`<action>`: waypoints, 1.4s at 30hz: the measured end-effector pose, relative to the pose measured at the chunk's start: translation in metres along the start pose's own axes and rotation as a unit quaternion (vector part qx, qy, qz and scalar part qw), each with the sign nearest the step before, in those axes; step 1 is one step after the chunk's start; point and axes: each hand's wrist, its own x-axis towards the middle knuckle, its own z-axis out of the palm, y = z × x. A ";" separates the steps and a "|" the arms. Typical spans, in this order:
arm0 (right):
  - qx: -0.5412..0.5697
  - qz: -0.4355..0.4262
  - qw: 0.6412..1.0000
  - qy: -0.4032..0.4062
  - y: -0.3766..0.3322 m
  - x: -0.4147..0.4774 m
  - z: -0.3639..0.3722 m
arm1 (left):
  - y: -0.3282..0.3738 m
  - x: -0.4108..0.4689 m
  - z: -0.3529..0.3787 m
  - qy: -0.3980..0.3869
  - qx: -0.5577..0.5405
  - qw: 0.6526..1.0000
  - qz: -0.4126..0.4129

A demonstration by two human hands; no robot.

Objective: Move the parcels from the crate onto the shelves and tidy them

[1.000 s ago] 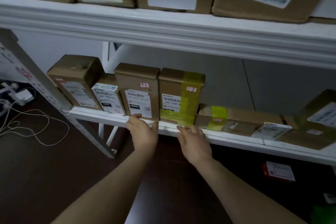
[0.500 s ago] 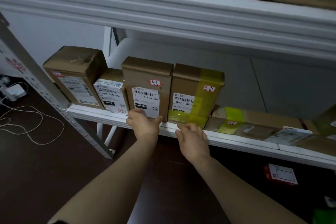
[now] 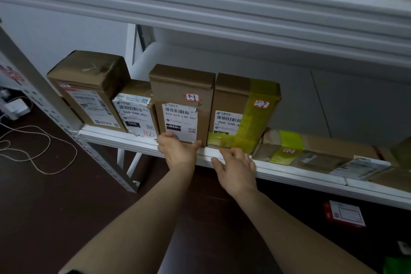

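Now my left hand (image 3: pixel 178 153) lies relaxed against the foot of the plain box (image 3: pixel 182 93), thumb spread to one side. It presses the box and does not clasp it. My right hand (image 3: pixel 236 168) is relaxed too, and its straight fingertips (image 3: pixel 231 151) touch the lower edge of the taped box (image 3: pixel 242 100).

Both boxes stand upright on the shelf (image 3: pixel 289 174), side by side and touching, with labels to the front. Two more boxes stand at their left, and flat parcels (image 3: pixel 311 153) lie just at the right of the taped box. The crate is not in view.

I judge that I am squaring the row to the front rim. The danger is in where I push, because both hands are low and these boxes are tall and narrow. If I push the foot too hard, the top may lean toward me and the box may drop off the rim to the floor. A push on one corner only would turn the box and break the line. I cannot tell if the taped box rests partly on a flat parcel; if so, it may rock.
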 end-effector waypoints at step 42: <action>-0.005 -0.178 0.982 -0.067 -0.179 0.053 0.062 | 0.004 0.129 -0.141 0.022 -0.046 0.999 -0.018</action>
